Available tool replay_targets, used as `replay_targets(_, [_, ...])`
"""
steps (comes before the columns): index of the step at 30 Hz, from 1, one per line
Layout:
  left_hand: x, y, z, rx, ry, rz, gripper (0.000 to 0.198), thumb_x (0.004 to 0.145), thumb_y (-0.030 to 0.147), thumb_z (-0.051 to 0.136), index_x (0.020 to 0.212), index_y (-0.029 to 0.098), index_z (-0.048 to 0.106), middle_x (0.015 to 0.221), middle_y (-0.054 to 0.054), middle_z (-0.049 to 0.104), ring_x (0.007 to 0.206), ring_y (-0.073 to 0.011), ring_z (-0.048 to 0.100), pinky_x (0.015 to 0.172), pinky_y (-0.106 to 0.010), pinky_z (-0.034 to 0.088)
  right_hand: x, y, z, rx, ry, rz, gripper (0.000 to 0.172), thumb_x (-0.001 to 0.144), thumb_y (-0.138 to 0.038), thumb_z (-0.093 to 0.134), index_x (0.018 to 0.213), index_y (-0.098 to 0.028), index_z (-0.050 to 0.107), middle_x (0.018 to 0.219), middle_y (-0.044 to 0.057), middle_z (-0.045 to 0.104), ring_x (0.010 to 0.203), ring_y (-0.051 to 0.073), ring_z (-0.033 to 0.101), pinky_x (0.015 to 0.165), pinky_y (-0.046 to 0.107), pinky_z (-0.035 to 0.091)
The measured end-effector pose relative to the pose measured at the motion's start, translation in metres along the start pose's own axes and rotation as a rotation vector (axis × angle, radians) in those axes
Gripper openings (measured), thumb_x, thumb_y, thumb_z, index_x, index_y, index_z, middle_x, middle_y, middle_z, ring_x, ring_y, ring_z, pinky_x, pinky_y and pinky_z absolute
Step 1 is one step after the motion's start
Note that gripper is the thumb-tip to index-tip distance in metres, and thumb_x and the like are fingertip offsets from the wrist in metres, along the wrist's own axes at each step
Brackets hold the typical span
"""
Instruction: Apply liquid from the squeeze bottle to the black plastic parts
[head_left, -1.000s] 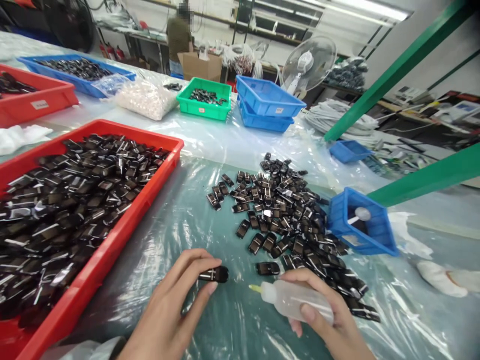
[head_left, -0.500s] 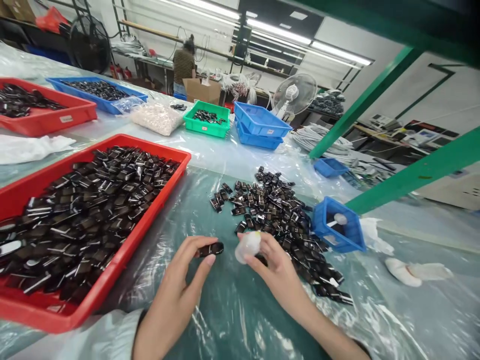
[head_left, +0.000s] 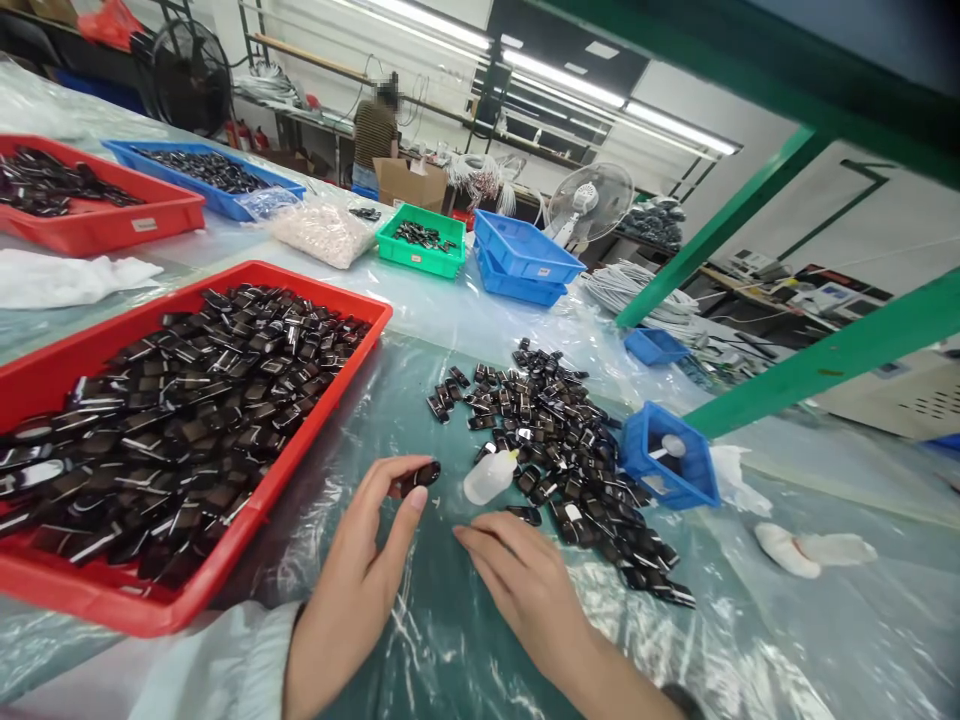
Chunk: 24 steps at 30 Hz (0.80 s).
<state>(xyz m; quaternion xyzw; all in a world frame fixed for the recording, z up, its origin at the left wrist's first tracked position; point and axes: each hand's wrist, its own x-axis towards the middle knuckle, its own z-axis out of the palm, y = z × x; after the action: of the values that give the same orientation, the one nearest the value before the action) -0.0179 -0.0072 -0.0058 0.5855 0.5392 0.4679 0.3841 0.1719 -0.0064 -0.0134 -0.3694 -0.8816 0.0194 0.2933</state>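
My left hand [head_left: 367, 560] pinches a small glossy black piece [head_left: 417, 477] between thumb and fingers, just above the plastic-covered table. My right hand [head_left: 517, 580] lies beside it with fingers stretched out flat and nothing in it. A small translucent squeeze bottle [head_left: 487, 480] with a yellow tip lies on the table just beyond my right hand, at the edge of a loose heap of black pieces [head_left: 559, 430].
A big red tray [head_left: 240, 520] full of black pieces stands at the left. A small blue bin [head_left: 667, 465] sits right of the heap, white cloths [head_left: 810, 550] beyond it. Green and blue bins [head_left: 420, 250], a fan and a person stand far back. Green beams cross at right.
My right hand has put down the squeeze bottle and drawn back toward me, fingers now flat. My left hand still holds the black piece. The view has tilted up slightly.
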Motion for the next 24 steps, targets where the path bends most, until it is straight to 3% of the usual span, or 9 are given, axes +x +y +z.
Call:
replay_targets(5, [-0.001, 0.001, 0.002, -0.007, -0.007, -0.020, 0.021, 0.096, 0.040, 0.041, 0.114, 0.035, 0.051, 0.115, 0.009, 0.059, 0.111, -0.0063, 0.053, 0.094, -0.016, 0.037, 0.016, 0.003, 0.018, -0.134, -0.074, -0.104, 0.026, 0.092, 0.001, 0.039, 0.107, -0.004, 0.060, 0.106, 0.017, 0.063, 0.078, 0.027, 0.064, 0.055, 0.035, 0.049])
replay_targets(7, [-0.001, 0.001, 0.003, 0.003, -0.023, -0.033, 0.022, 0.096, 0.041, 0.042, 0.113, 0.033, 0.052, 0.115, 0.007, 0.059, 0.112, -0.0078, 0.053, 0.095, -0.018, 0.038, 0.022, 0.004, 0.023, -0.151, -0.102, -0.108, 0.028, 0.092, 0.001, 0.036, 0.103, -0.003, 0.061, 0.101, 0.018, 0.064, 0.072, 0.027, 0.064, 0.052, 0.035, 0.047])
replay_targets(13, [-0.003, 0.000, 0.003, 0.004, -0.045, -0.020, 0.025, 0.095, 0.042, 0.042, 0.115, 0.031, 0.052, 0.118, 0.004, 0.059, 0.113, -0.0105, 0.054, 0.096, -0.020, 0.040, 0.027, -0.002, 0.017, 0.002, -0.133, 0.054, 0.025, 0.096, -0.005, 0.035, 0.093, -0.010, 0.058, 0.085, 0.011, 0.062, 0.067, 0.020, 0.061, 0.051, 0.028, 0.046])
replay_targets(15, [-0.004, -0.001, 0.003, 0.013, -0.061, 0.017, 0.023, 0.096, 0.040, 0.042, 0.115, 0.032, 0.052, 0.116, 0.004, 0.060, 0.112, -0.0105, 0.054, 0.095, -0.020, 0.041, 0.025, -0.006, 0.005, 0.200, -0.125, 0.218, 0.016, 0.099, -0.013, 0.039, 0.093, -0.014, 0.054, 0.074, 0.004, 0.059, 0.058, 0.013, 0.057, 0.049, 0.021, 0.045])
replay_targets(17, [-0.006, -0.001, 0.003, 0.040, -0.059, 0.085, 0.021, 0.096, 0.037, 0.043, 0.114, 0.032, 0.052, 0.113, 0.004, 0.060, 0.109, -0.0113, 0.056, 0.092, -0.021, 0.044, 0.023, -0.009, -0.010, 0.634, -0.142, 0.501, 0.012, 0.098, -0.024, 0.047, 0.091, -0.016, 0.052, 0.060, -0.003, 0.051, 0.047, 0.008, 0.049, 0.042, 0.015, 0.037])
replay_targets(20, [-0.008, -0.001, 0.003, 0.107, -0.095, 0.201, 0.020, 0.096, 0.031, 0.045, 0.115, 0.034, 0.050, 0.114, 0.003, 0.059, 0.109, -0.0116, 0.056, 0.089, -0.020, 0.046, 0.020, -0.014, -0.028, 1.339, -0.124, 0.859, 0.023, 0.089, -0.037, 0.063, 0.085, -0.016, 0.054, 0.057, -0.004, 0.048, 0.044, 0.005, 0.041, 0.040, 0.013, 0.029])
replay_targets(24, [-0.012, -0.001, 0.002, 0.214, -0.166, 0.348, 0.024, 0.095, 0.026, 0.046, 0.118, 0.035, 0.048, 0.117, 0.002, 0.057, 0.111, -0.0117, 0.055, 0.089, -0.020, 0.046, 0.019, -0.019, -0.036, 1.590, -0.057, 0.908, 0.025, 0.084, -0.034, 0.072, 0.082, -0.015, 0.056, 0.063, -0.003, 0.049, 0.048, 0.004, 0.040, 0.042, 0.013, 0.031])
